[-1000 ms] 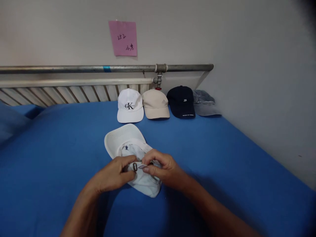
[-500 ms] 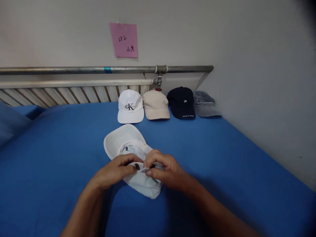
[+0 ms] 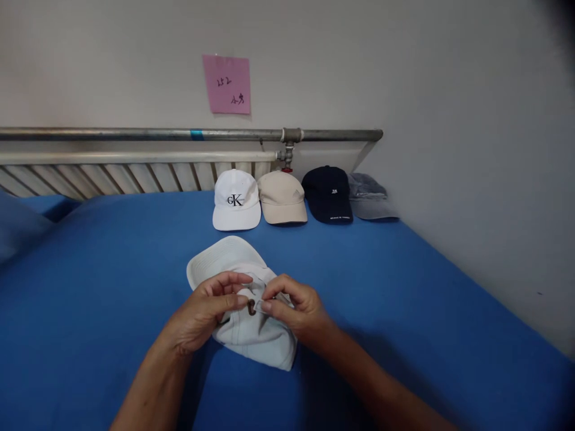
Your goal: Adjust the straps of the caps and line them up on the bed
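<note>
A white baseball cap [image 3: 256, 347] lies on the blue surface before me, its brim [image 3: 227, 257] pointing to the far left. At the back of the cap is a small brown metal buckle [image 3: 251, 307]. My left hand [image 3: 206, 308] grips the cap just left of that buckle, with the thumb beside the metal. On the other side, my right hand [image 3: 294, 305] pinches the end of the cap's strap between thumb and forefinger. Part of the strap is hidden by my fingers.
Behind the cap stand a white cap with black letters [image 3: 236, 200], a beige cap [image 3: 283, 197], a navy cap [image 3: 327, 194] and a grey cap [image 3: 371, 200] in a row. A radiator [image 3: 148, 178] and a metal pipe [image 3: 135, 134] run along the wall.
The back of the cap has turned, so less of its inside shows and the buckle hangs tilted. My left fingers have spread a little; my right hand still pinches the strap.
</note>
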Available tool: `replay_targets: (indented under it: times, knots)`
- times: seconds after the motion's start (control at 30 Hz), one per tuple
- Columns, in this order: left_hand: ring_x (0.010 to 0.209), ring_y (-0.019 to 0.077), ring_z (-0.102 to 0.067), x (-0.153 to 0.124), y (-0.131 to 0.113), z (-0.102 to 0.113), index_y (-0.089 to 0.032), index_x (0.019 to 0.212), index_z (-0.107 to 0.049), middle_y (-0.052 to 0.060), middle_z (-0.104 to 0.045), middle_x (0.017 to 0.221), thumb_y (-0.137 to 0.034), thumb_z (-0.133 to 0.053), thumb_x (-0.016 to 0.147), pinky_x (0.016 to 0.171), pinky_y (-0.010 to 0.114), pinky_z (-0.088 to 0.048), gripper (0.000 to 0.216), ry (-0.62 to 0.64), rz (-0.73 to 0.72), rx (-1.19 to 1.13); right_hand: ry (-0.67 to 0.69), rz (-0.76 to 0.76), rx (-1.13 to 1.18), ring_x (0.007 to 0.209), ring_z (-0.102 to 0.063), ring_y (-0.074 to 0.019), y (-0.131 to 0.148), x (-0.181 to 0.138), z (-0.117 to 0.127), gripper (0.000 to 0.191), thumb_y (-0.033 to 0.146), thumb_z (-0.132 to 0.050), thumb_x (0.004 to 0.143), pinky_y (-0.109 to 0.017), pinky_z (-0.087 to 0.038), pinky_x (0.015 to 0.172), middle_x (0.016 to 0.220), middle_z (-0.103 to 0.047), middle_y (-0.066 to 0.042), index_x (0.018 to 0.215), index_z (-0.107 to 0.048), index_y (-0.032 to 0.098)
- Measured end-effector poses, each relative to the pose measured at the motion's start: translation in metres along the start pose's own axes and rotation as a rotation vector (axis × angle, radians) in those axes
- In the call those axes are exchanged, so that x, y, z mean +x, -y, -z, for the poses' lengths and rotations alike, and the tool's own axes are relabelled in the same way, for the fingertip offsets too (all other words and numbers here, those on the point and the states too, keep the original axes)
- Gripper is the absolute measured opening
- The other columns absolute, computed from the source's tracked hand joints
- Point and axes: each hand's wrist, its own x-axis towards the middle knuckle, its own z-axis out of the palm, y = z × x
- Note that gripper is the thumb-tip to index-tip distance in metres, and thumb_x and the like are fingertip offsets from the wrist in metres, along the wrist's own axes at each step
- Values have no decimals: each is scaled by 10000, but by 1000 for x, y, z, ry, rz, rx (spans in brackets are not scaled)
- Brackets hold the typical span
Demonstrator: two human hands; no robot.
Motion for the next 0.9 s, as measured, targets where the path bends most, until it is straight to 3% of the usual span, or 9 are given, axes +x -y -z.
replay_targets:
  times: [0.1,0.27,0.5,0.77,0.9]
  knots:
    - [624,75,-590,0,0,-2,-166,926,-706,-7,-645,707,-161,-841,588,600,164,-459,364,-24,-5,-5,-42,40,-52,713,-548,-134,-1,0,-2,79,122,-624,718,-265,-446,674,723,-599,9,711,-623,201]
    - [629,81,-599,0,3,-9,-161,878,-692,-10,-658,712,-144,-839,572,598,167,-469,340,-62,-20,6,-71,249,-196,703,-535,-143,0,-1,-6,160,51,-547,702,-293,-440,714,655,-596,16,702,-586,206]
    - [628,84,-597,2,7,-12,-164,865,-672,-18,-647,703,-146,-820,584,590,174,-468,318,-71,-37,43,-119,445,-412,665,-507,-150,4,-3,-9,161,58,-501,733,-336,-433,739,638,-572,13,702,-535,213]
    - [611,67,-571,1,9,-12,-164,851,-651,-31,-631,688,-159,-819,594,567,153,-442,307,-48,-29,58,-109,522,-575,653,-485,-162,6,-4,-11,168,54,-490,752,-342,-398,691,622,-551,-4,681,-508,205]
    - [603,67,-564,1,9,-12,-170,833,-648,-37,-623,677,-158,-815,588,562,156,-433,297,-63,-34,73,-65,490,-612,650,-470,-161,6,-4,-10,164,74,-496,765,-341,-387,686,623,-545,-9,663,-523,200]
